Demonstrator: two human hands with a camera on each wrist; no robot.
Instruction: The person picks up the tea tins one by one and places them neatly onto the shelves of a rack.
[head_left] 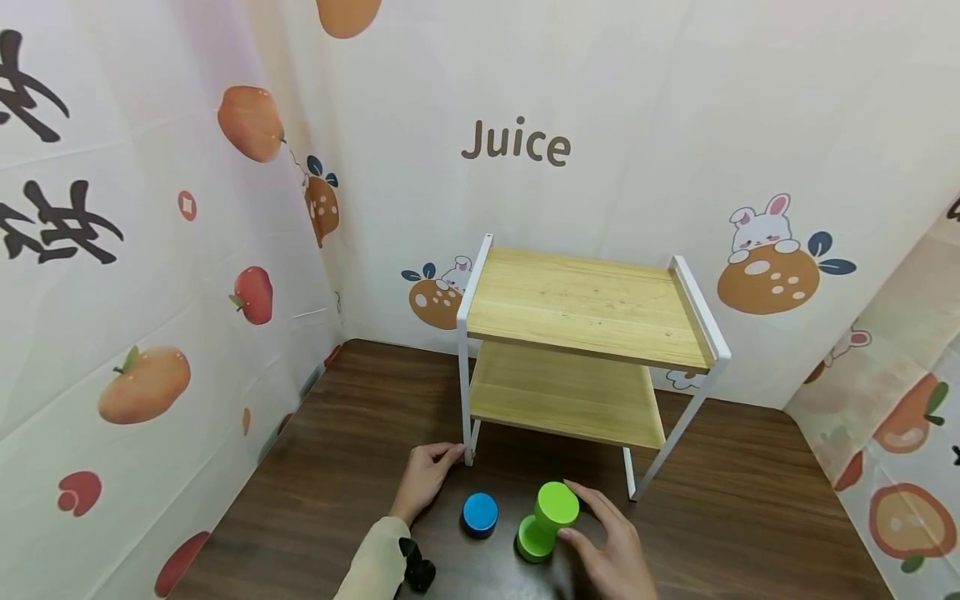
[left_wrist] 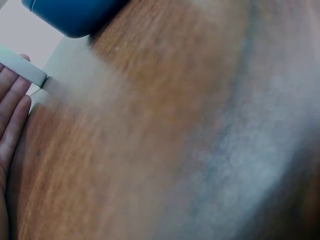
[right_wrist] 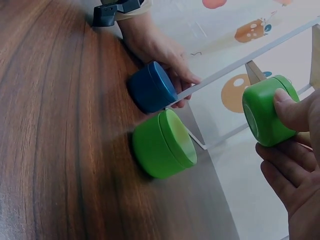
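head: bright, soft light | left wrist: tabletop (left_wrist: pixel 135 150) blurred, greyish haze | right wrist: dimmer, sharper

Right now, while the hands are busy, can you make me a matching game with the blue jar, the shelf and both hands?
Things:
1. blue jar
2. left hand
3. right hand
4. shelf

Clues:
A. holding a green jar in the air
B. white frame, two wooden boards
C. on the table, between the hands
D. gripping a white leg

Right pairs: 1-C, 2-D, 3-A, 4-B
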